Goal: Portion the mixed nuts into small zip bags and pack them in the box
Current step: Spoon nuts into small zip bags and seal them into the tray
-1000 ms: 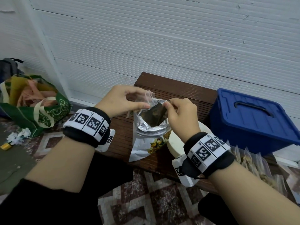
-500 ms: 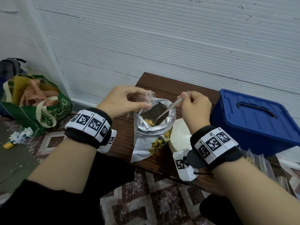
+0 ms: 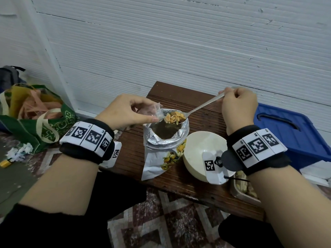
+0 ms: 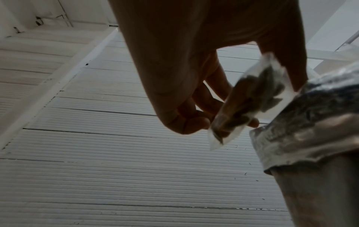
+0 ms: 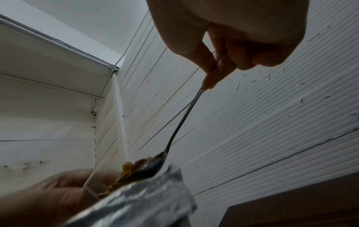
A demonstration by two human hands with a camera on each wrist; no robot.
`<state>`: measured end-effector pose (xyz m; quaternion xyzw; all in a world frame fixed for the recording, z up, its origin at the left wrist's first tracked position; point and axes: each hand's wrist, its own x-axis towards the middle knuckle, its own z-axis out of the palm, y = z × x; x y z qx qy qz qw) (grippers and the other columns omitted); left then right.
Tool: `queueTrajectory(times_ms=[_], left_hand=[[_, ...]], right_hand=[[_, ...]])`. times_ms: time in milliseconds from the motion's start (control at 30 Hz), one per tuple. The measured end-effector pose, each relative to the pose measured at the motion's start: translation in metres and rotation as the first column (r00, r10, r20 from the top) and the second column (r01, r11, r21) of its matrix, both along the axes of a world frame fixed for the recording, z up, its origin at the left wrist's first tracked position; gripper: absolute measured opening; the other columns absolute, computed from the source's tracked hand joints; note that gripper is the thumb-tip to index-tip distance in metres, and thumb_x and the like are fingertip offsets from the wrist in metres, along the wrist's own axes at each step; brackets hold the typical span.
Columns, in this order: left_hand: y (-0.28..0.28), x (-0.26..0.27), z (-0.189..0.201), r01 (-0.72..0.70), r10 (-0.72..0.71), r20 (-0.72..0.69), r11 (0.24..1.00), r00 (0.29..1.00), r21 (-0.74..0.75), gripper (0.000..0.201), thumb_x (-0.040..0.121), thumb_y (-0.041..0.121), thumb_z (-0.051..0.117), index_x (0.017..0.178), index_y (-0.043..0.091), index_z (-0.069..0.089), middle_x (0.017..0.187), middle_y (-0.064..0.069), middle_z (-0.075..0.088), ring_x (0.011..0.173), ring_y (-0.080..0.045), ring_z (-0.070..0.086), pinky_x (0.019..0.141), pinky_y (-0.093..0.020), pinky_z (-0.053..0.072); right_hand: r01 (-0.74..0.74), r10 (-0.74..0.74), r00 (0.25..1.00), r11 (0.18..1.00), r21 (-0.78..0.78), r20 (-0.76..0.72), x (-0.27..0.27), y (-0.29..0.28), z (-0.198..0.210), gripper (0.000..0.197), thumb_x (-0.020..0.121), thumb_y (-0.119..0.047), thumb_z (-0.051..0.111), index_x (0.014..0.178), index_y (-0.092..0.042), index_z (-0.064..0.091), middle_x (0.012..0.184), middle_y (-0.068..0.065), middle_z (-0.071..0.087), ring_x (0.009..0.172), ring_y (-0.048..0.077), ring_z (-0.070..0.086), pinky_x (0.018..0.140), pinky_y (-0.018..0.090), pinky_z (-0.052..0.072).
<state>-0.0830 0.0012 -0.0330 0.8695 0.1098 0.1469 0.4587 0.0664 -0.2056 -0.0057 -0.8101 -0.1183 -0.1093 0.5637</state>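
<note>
A foil nut bag stands open on the brown bench, its silver rim folded down. My left hand pinches a small clear zip bag at the foil bag's left rim; in the left wrist view the zip bag holds some nuts. My right hand grips the handle of a metal spoon. Its bowl, heaped with mixed nuts, hovers over the foil bag right beside the zip bag's mouth. The right wrist view shows the spoon slanting down to the nuts.
A cream bowl sits right of the foil bag. A blue lidded box stands at the far right. A metal tray with nuts lies near my right forearm. A green tote bag rests on the floor at left.
My right hand lifted the spoon out of the foil bag, now heaped with nuts, and drew back to the right. The left hand kept the zip bag at the rim.
</note>
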Motion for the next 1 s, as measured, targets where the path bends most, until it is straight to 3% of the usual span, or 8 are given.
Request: queueTrajectory(times_ms=[133, 267, 367, 500, 633, 700, 800, 1000], left_hand=[[-0.004, 0.001, -0.001, 0.023, -0.023, -0.011, 1.0, 1.0, 0.003, 0.042, 0.063, 0.033, 0.083, 0.103, 0.036, 0.07, 0.092, 0.012, 0.071, 0.065, 0.011, 0.055, 0.057, -0.006, 0.042], [-0.012, 0.004, 0.0, 0.054, -0.053, -0.016, 0.997, 0.998, 0.061, 0.051, 0.058, 0.044, 0.079, 0.108, 0.033, 0.07, 0.098, 0.016, 0.07, 0.084, 0.014, 0.057, 0.065, 0.0, 0.039], [-0.017, 0.006, 0.001, 0.05, -0.049, -0.017, 0.996, 0.999, 0.079, 0.054, 0.059, 0.044, 0.079, 0.11, 0.031, 0.069, 0.099, 0.019, 0.068, 0.09, 0.019, 0.054, 0.07, 0.004, 0.036], [-0.021, 0.006, 0.0, 0.021, -0.022, 0.004, 0.995, 1.0, 0.096, 0.043, 0.067, 0.031, 0.083, 0.109, 0.028, 0.07, 0.097, 0.022, 0.065, 0.087, 0.025, 0.05, 0.07, 0.006, 0.034], [-0.024, 0.007, -0.002, 0.006, -0.008, 0.019, 0.995, 1.0, 0.096, 0.039, 0.068, 0.03, 0.083, 0.105, 0.03, 0.069, 0.093, 0.027, 0.06, 0.085, 0.03, 0.046, 0.07, 0.008, 0.031], [-0.025, 0.009, -0.003, -0.007, 0.004, 0.027, 0.995, 1.0, 0.103, 0.037, 0.068, 0.033, 0.083, 0.102, 0.031, 0.07, 0.094, 0.025, 0.063, 0.087, 0.028, 0.048, 0.071, 0.007, 0.031], [-0.027, 0.011, -0.005, -0.024, 0.019, 0.046, 0.994, 0.999, 0.108, 0.03, 0.067, 0.04, 0.081, 0.093, 0.037, 0.067, 0.095, 0.018, 0.067, 0.087, 0.019, 0.053, 0.071, 0.006, 0.033], [-0.021, 0.01, -0.007, -0.106, 0.101, 0.093, 0.993, 0.991, 0.05, 0.02, 0.072, 0.034, 0.08, 0.087, 0.03, 0.067, 0.09, 0.008, 0.069, 0.084, 0.002, 0.06, 0.07, 0.003, 0.037]], right_hand=[[0.002, -0.002, 1.0, 1.0, 0.023, 0.01, 0.002, -0.003, 0.01, 0.026, 0.096, -0.016, 0.047, 0.08, -0.009, 0.067, 0.069, -0.016, 0.057, 0.06, -0.005, 0.05, 0.052, 0.0, 0.035], [-0.027, 0.027, 0.999, 1.0, 0.006, 0.019, -0.001, 0.001, 0.014, 0.028, 0.096, -0.016, 0.047, 0.074, -0.013, 0.064, 0.07, -0.014, 0.058, 0.06, -0.004, 0.05, 0.052, 0.001, 0.036], [-0.05, 0.051, 0.998, 0.998, -0.029, 0.043, -0.006, 0.006, 0.012, 0.031, 0.096, -0.017, 0.047, 0.069, -0.014, 0.062, 0.07, -0.014, 0.057, 0.06, -0.003, 0.049, 0.054, 0.01, 0.037], [-0.082, 0.082, 0.995, 0.997, -0.005, 0.049, -0.01, 0.014, 0.008, 0.028, 0.095, -0.018, 0.048, 0.083, -0.005, 0.07, 0.075, -0.011, 0.061, 0.065, -0.004, 0.051, 0.064, 0.017, 0.039], [-0.116, 0.114, 0.992, 0.993, 0.035, 0.046, -0.015, 0.018, 0.007, 0.028, 0.096, -0.018, 0.049, 0.078, -0.008, 0.068, 0.076, -0.013, 0.063, 0.07, -0.006, 0.054, 0.064, 0.006, 0.04], [-0.164, 0.159, 0.984, 0.985, 0.056, 0.079, -0.02, 0.019, 0.007, 0.028, 0.097, -0.019, 0.05, 0.075, -0.013, 0.067, 0.076, -0.012, 0.065, 0.074, -0.005, 0.057, 0.068, 0.002, 0.04], [-0.298, 0.276, 0.944, 0.949, 0.105, 0.183, -0.029, 0.02, 0.007, 0.023, 0.097, -0.021, 0.052, 0.081, -0.02, 0.068, 0.073, -0.009, 0.067, 0.078, 0.002, 0.063, 0.081, 0.015, 0.047], [-0.375, 0.278, 0.888, 0.899, 0.227, 0.367, -0.029, 0.01, 0.018, 0.018, 0.098, -0.015, 0.051, 0.089, -0.016, 0.066, 0.08, -0.001, 0.064, 0.077, 0.009, 0.061, 0.075, 0.018, 0.049]])
